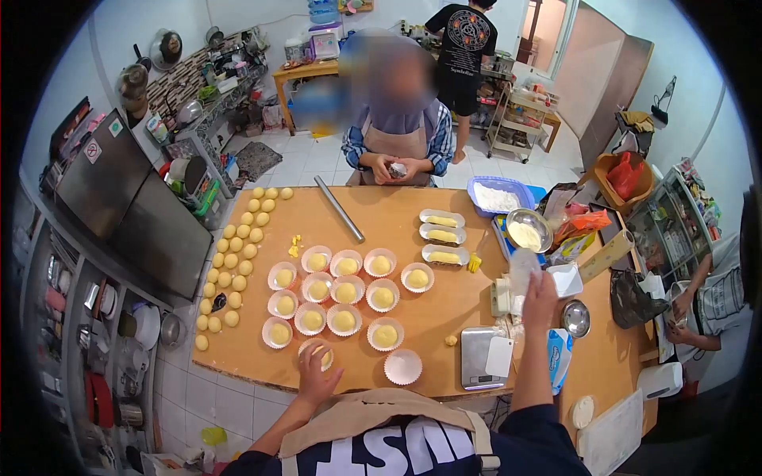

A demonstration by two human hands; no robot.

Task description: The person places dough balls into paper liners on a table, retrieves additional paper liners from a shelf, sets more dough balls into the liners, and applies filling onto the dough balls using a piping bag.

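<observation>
My left hand (319,379) is at the table's near edge, with fingers and thumb around a paper baking cup (326,361) that has a pale yellow dough ball in it. Raised over the right side of the table, my right hand (541,300) grips a translucent plastic piece (522,268); its exact kind is unclear. Just beyond it is a metal bowl (529,230) with pale contents. Several paper cups with dough balls (345,293) stand in loose rows beyond my left hand. One paper cup (403,367) to the right of that hand holds no dough.
Dough balls (230,231) line the table's left side. A metal rolling pin (340,209) lies near the far edge, left of long filled cups (442,236). A kitchen scale (481,358) is at right. Across the table, a person (397,135) holds something small; others are nearby.
</observation>
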